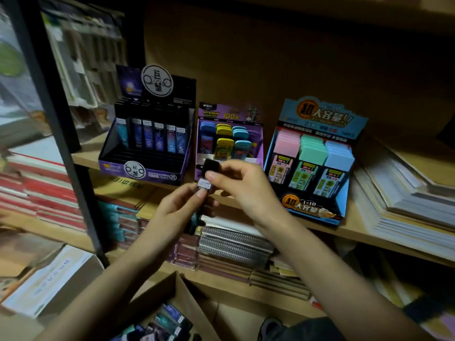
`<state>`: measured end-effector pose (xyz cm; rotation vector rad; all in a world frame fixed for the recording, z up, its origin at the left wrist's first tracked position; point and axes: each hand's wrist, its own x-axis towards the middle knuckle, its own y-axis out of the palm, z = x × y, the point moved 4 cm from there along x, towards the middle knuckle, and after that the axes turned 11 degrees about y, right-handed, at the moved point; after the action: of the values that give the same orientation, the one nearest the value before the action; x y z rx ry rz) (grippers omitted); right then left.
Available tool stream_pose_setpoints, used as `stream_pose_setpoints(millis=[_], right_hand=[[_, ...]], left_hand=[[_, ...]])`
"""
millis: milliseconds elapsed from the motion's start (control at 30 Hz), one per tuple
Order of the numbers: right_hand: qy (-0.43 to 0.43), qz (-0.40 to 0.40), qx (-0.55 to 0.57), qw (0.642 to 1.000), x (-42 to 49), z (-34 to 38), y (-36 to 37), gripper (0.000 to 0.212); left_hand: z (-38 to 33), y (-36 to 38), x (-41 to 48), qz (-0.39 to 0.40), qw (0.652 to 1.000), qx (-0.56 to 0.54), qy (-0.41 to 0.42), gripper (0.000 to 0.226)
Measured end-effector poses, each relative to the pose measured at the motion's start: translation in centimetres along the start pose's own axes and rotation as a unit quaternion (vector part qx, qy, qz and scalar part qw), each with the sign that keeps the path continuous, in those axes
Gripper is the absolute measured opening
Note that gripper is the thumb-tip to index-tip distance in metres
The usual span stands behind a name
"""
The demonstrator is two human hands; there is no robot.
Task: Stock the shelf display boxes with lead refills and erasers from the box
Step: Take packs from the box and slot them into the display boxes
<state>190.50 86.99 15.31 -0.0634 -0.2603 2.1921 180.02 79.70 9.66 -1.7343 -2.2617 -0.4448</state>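
The person is holding a black lead refill case (pixel 210 166) with both hands. The case is hanging in the air just in front of the front edge of the shelf (pixel 359 227), before the middle display box (pixel 257 143). The left grip (pixel 177 205) is pinching the case around its white label, with thumb and fingers curling on it. The right grip (pixel 242 190) is pinching the top end of the same case between thumb and forefinger, and its other fingers are curling loosely. The case is standing nearly upright, with its top leaning a little to the right.

Three display boxes are sitting in a row along the front edge of the shelf. The dark purple display box (pixel 152 172), toward the left end, is holding a row of dark refill cases at its back. The middle display box is holding small blue, yellow and teal cases. The blue display box (pixel 312 207), toward the right, is holding pink, green and blue packs in three columns. A stack of paper (pixel 406 193) is lying at the right end.

Below the shelf, a cardboard box (pixel 182 291) is standing open, with more refill cases (pixel 170 318) lying inside.
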Motion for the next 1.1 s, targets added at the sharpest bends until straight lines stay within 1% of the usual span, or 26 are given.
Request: stream_pose_setpoints(millis=[67, 100, 133, 167, 200, 233, 267, 333, 367, 400, 433, 467, 533, 667, 767, 833, 900, 1000, 1100], right_hand=[[-0.018, -0.036, -0.019, 0.999, 1.1, 1.2, -0.7, 0.005], [-0.028, -0.059, -0.017, 0.998, 1.8, 1.9, -1.1, 0.007], [-0.037, -0.078, -0.006, 0.996, 2.5, 2.7, -1.4, 0.008], [-0.046, -0.091, 0.008, 0.995, 3.4, 3.5, -1.6, 0.007], [-0.058, -0.098, 0.015, 0.993, 4.4, 4.3, -1.4, 0.006], [-0.071, -0.102, 0.013, 0.992, 5.6, 5.1, -1.0, 0.005], [-0.081, -0.101, 0.009, 0.992, 6.8, 5.7, -0.2, 0.005], [-0.091, -0.095, -0.003, 0.991, 9.5, 6.7, 2.1, 0.008], [-0.094, -0.09, -0.016, 0.991, 10.8, 6.9, 3.5, 0.011], [-0.099, -0.086, -0.036, 0.991, 12.1, 7.1, 4.9, 0.013], [-0.107, -0.086, -0.069, 0.988, 13.3, 7.1, 6.3, 0.011], [-0.117, -0.091, -0.108, 0.983, 14.4, 7.0, 7.5, 0.009], [-0.139, -0.106, -0.171, 0.97, 16.1, 6.8, 9.4, 0.012], [-0.163, -0.107, -0.212, 0.958, 17.6, 6.0, 11.4, 0.018], [-0.162, -0.097, -0.216, 0.958, 18.0, 5.8, 11.9, 0.02], [-0.156, -0.081, -0.227, 0.958, 18.3, 5.8, 12.2, 0.021], [-0.151, -0.073, -0.235, 0.958, 18.4, 5.5, 12.4, 0.02], [-0.11, -0.082, -0.206, 0.969, 19.0, 4.6, 12.4, 0.016], [-0.061, -0.092, -0.203, 0.973, 19.7, 3.8, 12.7, 0.021]], left_hand=[[-0.9, -1.4, 0.7, 0.002, 0.995, 0.091, 0.042, 0.029], [-1.2, -2.5, 1.1, -0.002, 0.983, 0.174, 0.062, 0.032], [-1.4, -3.7, 1.5, -0.01, 0.958, 0.274, 0.079, 0.036], [-1.6, -5.1, 1.9, -0.022, 0.924, 0.369, 0.093, 0.041], [-1.6, -6.5, 2.2, -0.04, 0.89, 0.441, 0.105, 0.046], [-1.6, -7.9, 2.3, -0.057, 0.865, 0.485, 0.113, 0.049], [-1.4, -9.3, 2.5, -0.068, 0.847, 0.514, 0.118, 0.052], [-0.7, -11.9, 2.7, -0.08, 0.818, 0.558, 0.119, 0.059], [-0.3, -13.2, 2.7, -0.091, 0.811, 0.567, 0.113, 0.063], [0.1, -14.5, 2.7, -0.109, 0.813, 0.563, 0.101, 0.066], [0.4, -15.7, 2.8, -0.129, 0.824, 0.546, 0.084, 0.069], [0.7, -16.7, 2.8, -0.148, 0.837, 0.522, 0.067, 0.07], [1.4, -18.0, 3.0, -0.166, 0.862, 0.476, 0.045, 0.072], [2.3, -18.2, 3.5, -0.157, 0.895, 0.414, 0.064, 0.068], [2.6, -18.1, 3.6, -0.166, 0.915, 0.362, 0.069, 0.068], [2.8, -18.3, 3.7, -0.179, 0.921, 0.34, 0.067, 0.07], [3.0, -18.3, 3.7, -0.188, 0.917, 0.344, 0.073, 0.067], [3.1, -18.2, 3.7, -0.189, 0.914, 0.349, 0.08, 0.064], [3.0, -18.4, 3.6, -0.169, 0.926, 0.331, 0.067, 0.067]])
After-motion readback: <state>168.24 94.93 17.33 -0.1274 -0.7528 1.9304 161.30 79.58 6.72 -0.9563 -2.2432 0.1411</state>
